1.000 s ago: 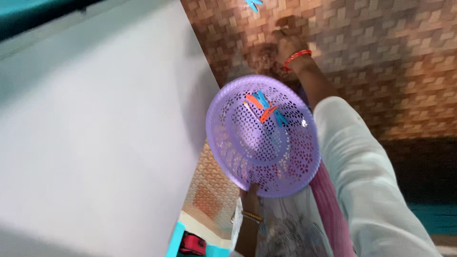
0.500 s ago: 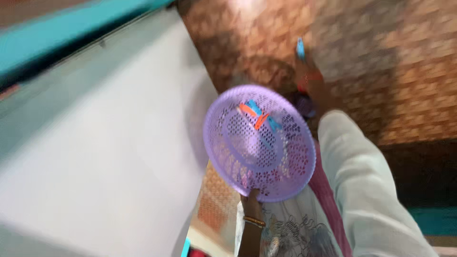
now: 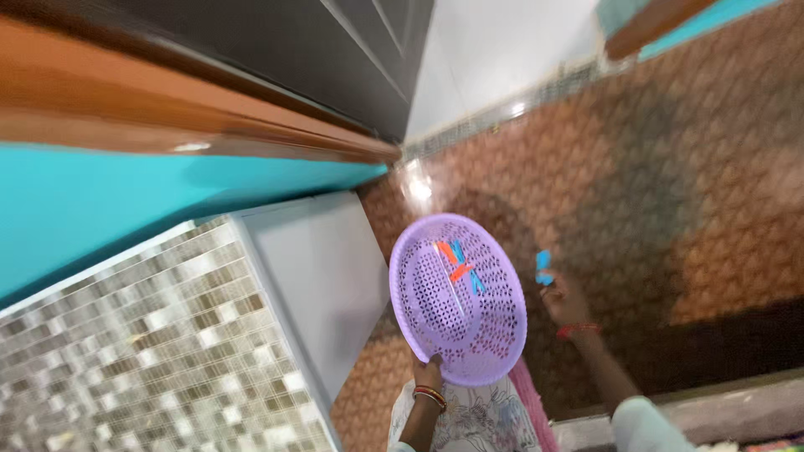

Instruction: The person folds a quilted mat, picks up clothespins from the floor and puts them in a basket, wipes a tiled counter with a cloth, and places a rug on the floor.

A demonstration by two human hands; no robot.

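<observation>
The left hand grips the near rim of a purple basket, fingers closed over the edge, tilting it up. Orange and blue pegs lie inside, at the far side from that grip. The right hand pinches a blue peg just beside the basket's right rim, fingers closed on it. To do this well, the basket should be held level and the peg brought over the rim. A grey panel stands close on the left; tiled wall beyond; brown floor beneath
</observation>
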